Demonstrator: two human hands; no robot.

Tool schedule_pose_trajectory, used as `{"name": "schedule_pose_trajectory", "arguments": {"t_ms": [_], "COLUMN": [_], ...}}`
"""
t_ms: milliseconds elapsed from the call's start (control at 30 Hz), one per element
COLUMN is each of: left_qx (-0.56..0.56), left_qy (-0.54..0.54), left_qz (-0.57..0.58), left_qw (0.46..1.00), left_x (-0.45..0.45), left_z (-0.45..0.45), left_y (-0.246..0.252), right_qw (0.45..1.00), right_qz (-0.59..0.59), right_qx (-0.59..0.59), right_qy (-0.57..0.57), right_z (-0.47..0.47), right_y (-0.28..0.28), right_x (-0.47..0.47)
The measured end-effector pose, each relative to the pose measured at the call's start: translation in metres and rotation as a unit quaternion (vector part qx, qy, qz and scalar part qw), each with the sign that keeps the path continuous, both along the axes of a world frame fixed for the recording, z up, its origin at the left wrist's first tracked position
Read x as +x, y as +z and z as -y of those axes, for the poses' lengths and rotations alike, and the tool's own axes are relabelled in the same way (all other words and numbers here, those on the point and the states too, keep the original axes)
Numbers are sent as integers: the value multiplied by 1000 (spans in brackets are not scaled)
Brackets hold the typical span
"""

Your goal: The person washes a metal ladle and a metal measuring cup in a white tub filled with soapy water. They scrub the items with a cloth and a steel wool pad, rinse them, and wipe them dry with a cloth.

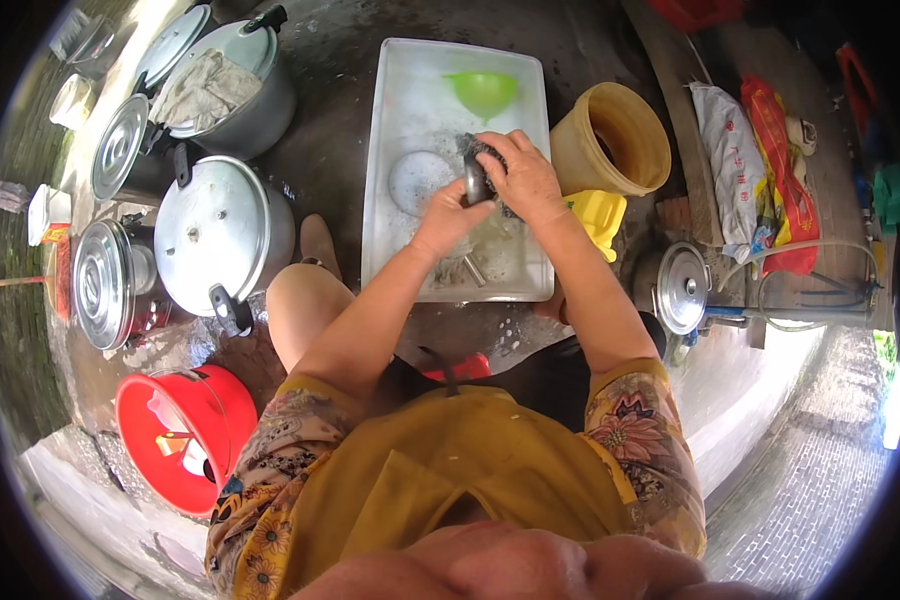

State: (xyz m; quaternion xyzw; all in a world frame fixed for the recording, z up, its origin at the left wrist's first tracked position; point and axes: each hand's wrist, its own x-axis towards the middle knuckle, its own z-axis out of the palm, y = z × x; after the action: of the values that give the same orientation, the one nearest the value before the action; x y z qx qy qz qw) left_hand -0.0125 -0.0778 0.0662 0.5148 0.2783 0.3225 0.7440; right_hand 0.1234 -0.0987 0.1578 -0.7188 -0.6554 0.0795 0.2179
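My left hand [454, 217] grips the near edge of a dark, rounded metal vessel [477, 180], tilted on its side. My right hand [523, 176] wraps over the other side, with a dark wire scouring pad [468, 142] showing under its fingers. Both hands are above a white plastic tub [372, 172] holding sudsy water. A round, pale dish [418, 184] lies in the suds left of the vessel. Farther back sits a bright green plastic piece [484, 91], partly under foam. Near the tub's front, a short metal handle [475, 270] sticks out of cloudy water; its other end is hidden.
Large pots with metal lids [202, 232] crowd the left, one topped by a grey cloth [208, 90]. A red bucket [187, 435] with utensils stands lower left. Right of the tub are a yellowish bucket [607, 139], a yellow plastic container [597, 217] and a lidded pot [682, 289].
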Motion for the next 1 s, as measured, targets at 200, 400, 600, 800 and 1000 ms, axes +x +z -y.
{"name": "schedule_pose_trajectory", "arguments": {"t_ms": [200,400,600,800,1000], "left_qx": [40,-31,31,16,17], "left_qy": [73,63,14,-30,-39], "left_qz": [49,19,-5,-29,-7], "left_qw": [995,997,999,999,999], "left_x": [-1,-3,-9,-14,-10], "left_z": [2,-11,-8,-5,-4], "left_y": [16,6,4,15,-3], "right_qw": [1000,993,982,964,947], "right_qz": [-9,96,185,227,249], "right_qx": [-10,28,22,-50,-141], "right_qy": [-24,57,24,131,144], "right_z": [-9,-3,-20,-13,3], "right_y": [7,6,2,16,26], "right_x": [-4,-17,-12,-10,-28]}}
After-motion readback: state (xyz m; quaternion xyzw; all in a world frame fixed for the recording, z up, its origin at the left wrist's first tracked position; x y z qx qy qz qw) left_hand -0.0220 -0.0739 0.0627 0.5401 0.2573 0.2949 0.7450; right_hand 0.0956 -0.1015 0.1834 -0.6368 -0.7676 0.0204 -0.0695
